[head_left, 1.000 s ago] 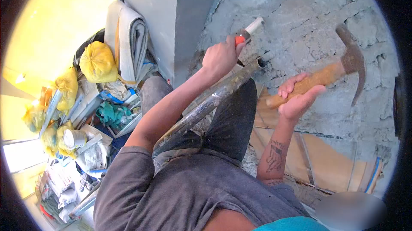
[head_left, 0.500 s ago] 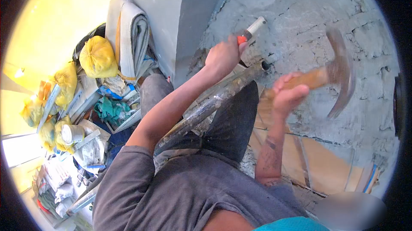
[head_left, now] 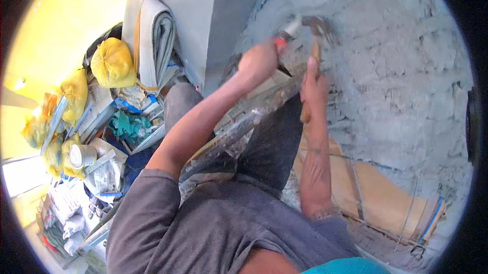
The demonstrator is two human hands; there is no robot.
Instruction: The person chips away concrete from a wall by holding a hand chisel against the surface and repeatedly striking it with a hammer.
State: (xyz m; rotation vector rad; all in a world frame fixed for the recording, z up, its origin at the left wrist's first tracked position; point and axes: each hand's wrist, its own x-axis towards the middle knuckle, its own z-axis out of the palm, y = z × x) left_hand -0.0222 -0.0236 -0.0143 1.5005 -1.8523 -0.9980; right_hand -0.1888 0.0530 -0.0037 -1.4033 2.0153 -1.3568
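Left hand [head_left: 258,63] closed in a fist around a short tool with an orange-red collar and pale metal end [head_left: 292,27], the end sticking out past the fist, in front of the rough grey plastered wall [head_left: 391,80]. Right hand [head_left: 315,91] grips the wooden handle of a claw hammer with a dark metal head [head_left: 318,25], handle roughly upright in view, its butt poking out below the hand. Hammer head is right beside the tool's pale end; blurred, can't tell if they touch. Long paint-spattered metal pipe [head_left: 246,124] runs diagonally below the left hand, over the dark trousers [head_left: 269,144]. At left, a tied yellow plastic bag [head_left: 113,63] sits next to a folded grey-white padded sheet [head_left: 152,42]; below are a crumpled teal cloth [head_left: 129,125], a white plastic bucket [head_left: 83,156], more yellow bags and mixed scraps. Tan panels [head_left: 381,197] at lower right, near the right forearm.
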